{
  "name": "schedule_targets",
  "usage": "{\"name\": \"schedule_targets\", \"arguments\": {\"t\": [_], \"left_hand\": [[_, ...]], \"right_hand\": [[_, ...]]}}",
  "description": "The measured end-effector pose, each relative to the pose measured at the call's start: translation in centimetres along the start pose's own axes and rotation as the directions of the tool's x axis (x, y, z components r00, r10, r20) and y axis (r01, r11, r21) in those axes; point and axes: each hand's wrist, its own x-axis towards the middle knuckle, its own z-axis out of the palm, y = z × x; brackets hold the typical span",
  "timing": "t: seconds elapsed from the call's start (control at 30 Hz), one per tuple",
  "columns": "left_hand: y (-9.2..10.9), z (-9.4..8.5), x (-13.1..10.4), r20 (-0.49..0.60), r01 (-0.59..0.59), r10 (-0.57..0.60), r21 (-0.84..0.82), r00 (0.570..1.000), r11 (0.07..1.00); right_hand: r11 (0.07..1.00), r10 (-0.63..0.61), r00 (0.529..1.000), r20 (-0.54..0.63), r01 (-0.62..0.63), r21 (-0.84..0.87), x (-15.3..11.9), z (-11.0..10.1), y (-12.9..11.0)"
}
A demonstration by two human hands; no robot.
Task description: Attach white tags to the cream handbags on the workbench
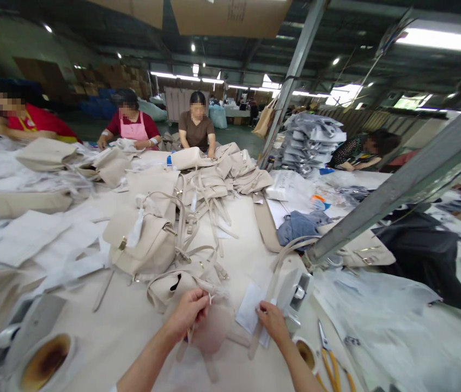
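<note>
My left hand (189, 314) is closed in a pinch at the near side of a small beige bag (169, 288). A thin white bit shows at its fingertips, too small to name. Below it, a blurred beige flap and a strap (236, 338) lie in translucent wrapping. My right hand (273, 322) has its fingers pressed together at the edge of a white paper slip (249, 307); what it grips, if anything, is unclear. Beside it stands a grey tape dispenser (295, 296). A larger beige handbag (143, 247) with gold buckles sits farther off.
Yellow-handled scissors (328, 356) and a tape roll (305, 355) lie at right, another tape roll (46, 362) at left. A slanted metal post (394, 185) crosses the right side. Beige bags (230, 169) are heaped ahead. Several people work around the table.
</note>
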Motion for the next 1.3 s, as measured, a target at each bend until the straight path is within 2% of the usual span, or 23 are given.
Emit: {"name": "schedule_targets", "arguments": {"t": [0.1, 0.27, 0.33, 0.57, 0.73, 0.9, 1.03, 1.17, 1.23, 1.3], "left_hand": [[-0.1, -0.1, 0.3, -0.023, -0.022, 0.022, -0.010, 0.999, 1.000], [-0.3, -0.2, 0.7, -0.014, -0.040, 0.039, -0.028, 0.999, 0.999], [-0.3, -0.2, 0.8, -0.015, -0.038, 0.037, -0.032, 0.999, 0.999], [0.0, -0.1, 1.2, -0.009, -0.032, 0.031, -0.047, 0.999, 0.998], [-0.3, -0.1, 1.7, -0.008, -0.022, 0.022, -0.061, 1.000, 0.998], [-0.6, -0.2, 2.1, -0.006, -0.011, 0.010, -0.072, 1.000, 0.997], [-0.6, -0.4, 2.2, 0.000, -0.010, 0.010, -0.077, 1.000, 0.997], [-0.5, -0.3, 2.4, 0.015, -0.011, 0.013, -0.087, 1.000, 0.996], [-0.4, -0.2, 2.5, 0.022, -0.009, 0.012, -0.093, 1.000, 0.996], [-0.1, -0.1, 2.6, 0.038, -0.004, 0.008, -0.096, 0.999, 0.995]], "right_hand": [[0.999, 0.037, 0.999, 0.013, -0.037, 0.022, 0.4, 0.0, -0.1], [0.980, 0.176, 0.981, 0.081, -0.182, 0.081, 0.6, 0.2, -0.3], [0.978, 0.183, 0.979, 0.094, -0.191, 0.084, 0.5, 0.2, -0.3], [0.999, 0.050, 0.999, 0.020, -0.050, 0.014, 0.2, -0.6, -0.2], [0.999, -0.043, 0.998, 0.046, 0.044, -0.019, 0.5, -1.1, -0.4], [0.997, -0.070, 0.996, 0.058, 0.071, -0.010, 0.8, -1.1, -0.8], [0.998, -0.065, 0.998, 0.008, 0.064, 0.003, 0.6, -1.3, -0.7], [0.999, -0.031, 0.993, -0.114, 0.034, 0.024, 0.0, -2.8, -1.1], [0.998, -0.044, 0.979, -0.197, 0.052, 0.035, -0.8, -3.9, -2.3], [0.990, -0.125, 0.954, -0.271, 0.138, 0.028, -2.1, -4.8, -4.6]]}}
